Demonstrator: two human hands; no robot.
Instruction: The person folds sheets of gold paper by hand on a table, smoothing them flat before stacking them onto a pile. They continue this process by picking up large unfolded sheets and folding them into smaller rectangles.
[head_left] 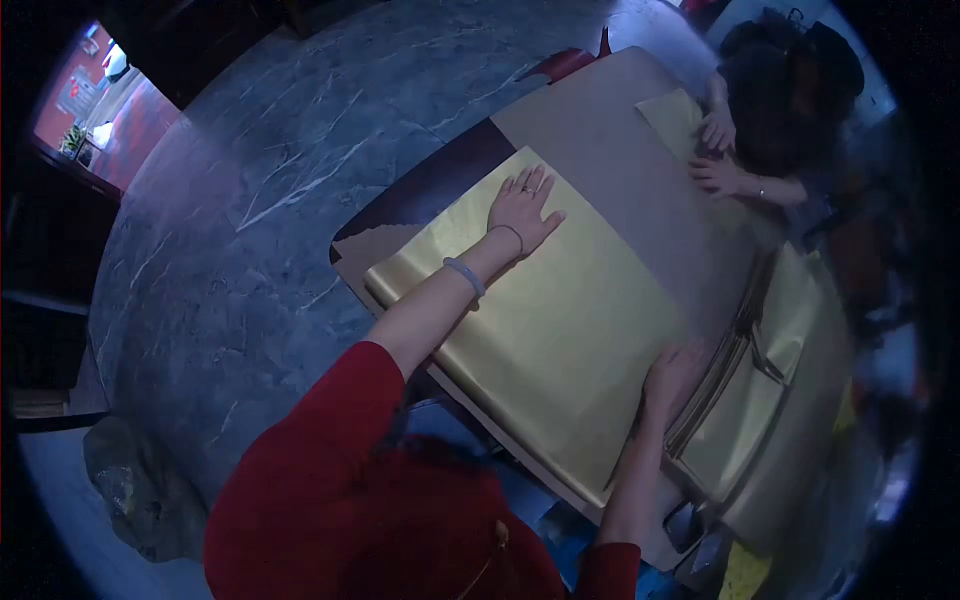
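Observation:
A large gold sheet (560, 300) lies on the brown-covered table (590, 120), its near left edge curving over in a fold. My left hand (524, 212) rests flat on the sheet near its far corner, fingers spread, with nothing held. Low on the right edge of the sheet is my right hand (672, 378); it is dim and blurred, and its fingers cannot be made out clearly. Just right of it stands a stack of folded gold pieces (760, 400) with dark handles or cords.
Across the table at the upper right, a co-worker's two hands (722, 178) touch another gold piece (672, 118). A dark red item (572, 65) lies at the far edge. A dark bag-like object (140, 490) is at the lower left.

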